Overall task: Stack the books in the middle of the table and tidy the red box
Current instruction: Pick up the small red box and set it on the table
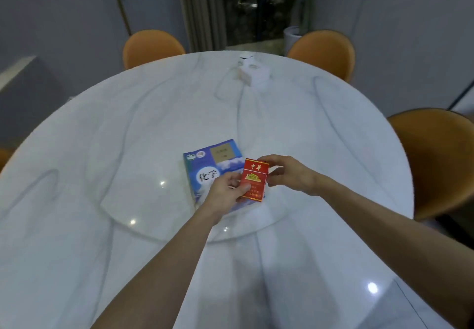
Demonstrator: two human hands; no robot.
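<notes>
A blue book (213, 162) with white characters on its cover lies flat near the middle of the round white marble table (128, 136); whether other books lie under it I cannot tell. A small red box (254, 178) with gold print is held upright over the book's right part. My left hand (225, 192) grips the box's lower left corner, thumb on its front. My right hand (289, 174) holds the box's upper right edge with its fingertips. Both forearms reach in from the bottom of the view.
A white tissue box (252, 73) stands at the table's far side. Orange chairs stand around the table: far left (151, 46), far right (323, 51), and right (441, 159). A grey wall, a curtain and a dark window lie behind.
</notes>
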